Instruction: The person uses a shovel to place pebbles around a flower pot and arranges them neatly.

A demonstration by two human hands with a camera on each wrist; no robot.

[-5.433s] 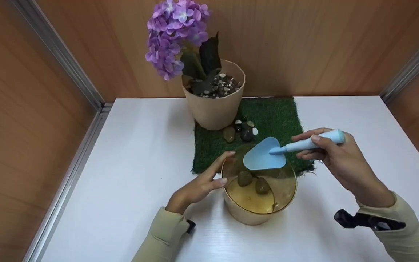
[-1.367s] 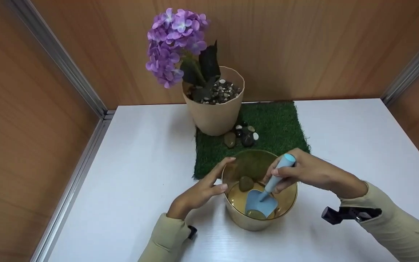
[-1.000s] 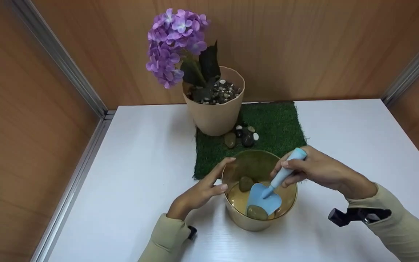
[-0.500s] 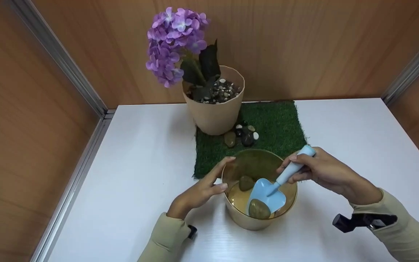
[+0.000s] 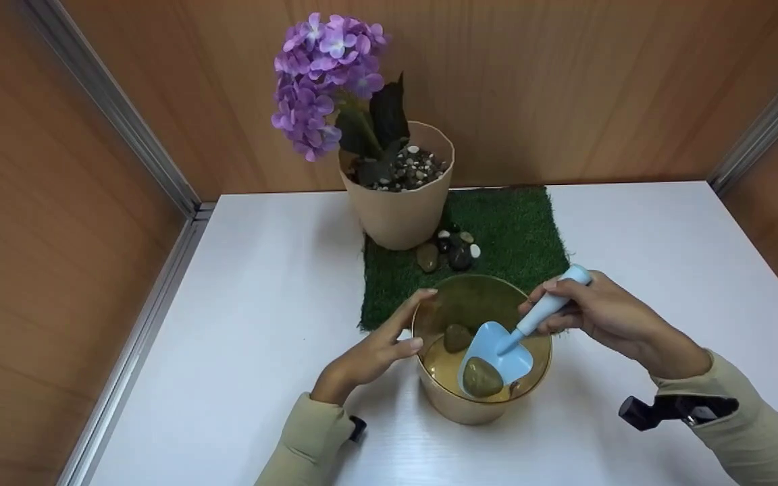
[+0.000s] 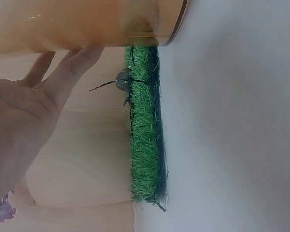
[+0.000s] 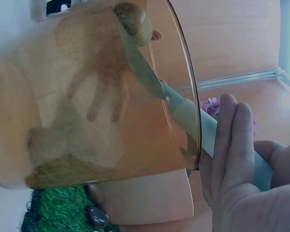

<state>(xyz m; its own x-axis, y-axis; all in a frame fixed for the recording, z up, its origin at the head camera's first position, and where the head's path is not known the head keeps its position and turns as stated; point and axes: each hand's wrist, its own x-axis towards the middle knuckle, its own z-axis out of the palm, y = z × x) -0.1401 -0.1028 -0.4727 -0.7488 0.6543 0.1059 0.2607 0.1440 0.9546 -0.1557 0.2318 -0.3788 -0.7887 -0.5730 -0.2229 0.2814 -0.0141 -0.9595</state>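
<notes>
My right hand [image 5: 608, 320] grips the pale blue handle of a small garden trowel [image 5: 492, 336]. On the blade lies a large olive-brown stone [image 5: 482, 378], raised inside a transparent amber bowl [image 5: 460, 409]. Through the bowl's wall, the right wrist view shows the blade and stone [image 7: 134, 21] near the rim, above the bottom. Another brown stone [image 5: 457, 338] rests at the bottom of the bowl. My left hand [image 5: 369, 354] touches the bowl's left side, its fingers extended and spread; the left wrist view shows fingertips against the wall.
Behind the bowl, a green artificial grass mat [image 5: 507, 223] lies on the white table [image 5: 261, 283]. On it stand a beige pot [image 5: 399, 219] with purple flowers [image 5: 325, 64] and a cluster of pebbles [image 5: 460, 255]. Wooden panels [image 5: 564, 94] enclose the back and sides.
The trowel came down into the bowl, went under one stone and has lifted it on its blade. Over the last second it rose and the right hand drew slightly right. The left hand stayed put.
</notes>
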